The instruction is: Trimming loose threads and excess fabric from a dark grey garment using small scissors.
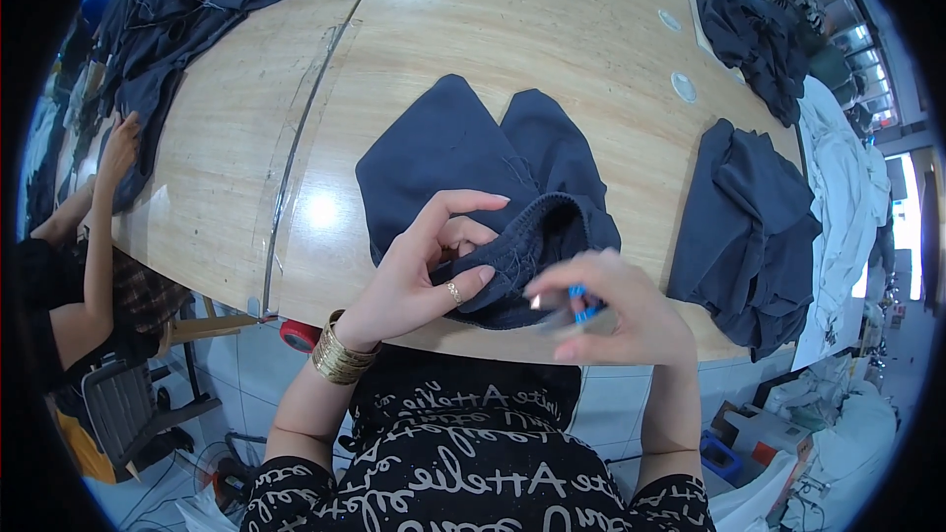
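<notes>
A dark navy pair of shorts (pixel 429 158) lies on the table in front of me, its two legs pointing away. The gathered elastic waistband (pixel 522 236) faces me, with its opening showing and loose threads along the seam. My left hand (pixel 419 261) grips the waistband's left side between thumb and fingers, the index finger stretched over the cloth. Close to the band's right side, my right hand (pixel 621 310) is smeared by motion. It holds small blue thread snips (pixel 581 303), whose blades are blurred; whether they touch the cloth I cannot tell.
A folded dark garment (pixel 744 227) lies on the right, beside white cloth (pixel 838 197). Another dark bundle (pixel 754 39) is at the far right. More dark garments (pixel 207 0) cover the far left, where a co-worker's hand (pixel 120 143) touches cloth. A seam (pixel 315 89) crosses the wooden table (pixel 473 0).
</notes>
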The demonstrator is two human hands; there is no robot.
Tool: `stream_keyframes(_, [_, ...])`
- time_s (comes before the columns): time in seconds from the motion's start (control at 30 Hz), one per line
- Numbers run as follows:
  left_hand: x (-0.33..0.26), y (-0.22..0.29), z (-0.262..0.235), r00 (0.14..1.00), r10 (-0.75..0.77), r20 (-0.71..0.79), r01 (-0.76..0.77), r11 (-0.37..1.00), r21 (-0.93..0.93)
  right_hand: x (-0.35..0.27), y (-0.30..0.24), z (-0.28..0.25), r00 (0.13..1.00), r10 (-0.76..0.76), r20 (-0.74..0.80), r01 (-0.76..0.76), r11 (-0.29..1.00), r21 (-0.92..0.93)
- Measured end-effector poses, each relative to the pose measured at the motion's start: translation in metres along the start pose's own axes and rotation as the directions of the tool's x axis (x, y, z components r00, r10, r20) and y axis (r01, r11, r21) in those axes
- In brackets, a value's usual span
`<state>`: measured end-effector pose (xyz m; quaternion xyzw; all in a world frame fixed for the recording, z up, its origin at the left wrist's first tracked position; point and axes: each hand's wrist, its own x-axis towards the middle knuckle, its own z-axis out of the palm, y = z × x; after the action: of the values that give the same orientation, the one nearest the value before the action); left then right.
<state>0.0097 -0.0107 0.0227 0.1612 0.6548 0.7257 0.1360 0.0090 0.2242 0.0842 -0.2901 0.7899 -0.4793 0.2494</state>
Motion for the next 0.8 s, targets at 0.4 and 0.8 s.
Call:
stream_keyframes(0.4, [0.002, 0.002, 0.009, 0.997, 0.026, -0.075, -0.021, 0.998, 0.06, 0.027, 0.011, 0.034, 0.847, -0.207, -0.49, -0.015, 0.912, -0.41])
stream_keyframes(0.8, [0.001, 0.002, 0.007, 0.997, 0.016, -0.074, -0.014, 0.999, 0.032, 0.011, 0.005, 0.016, 0.911, -0.001, -0.413, -0.048, 0.993, -0.108])
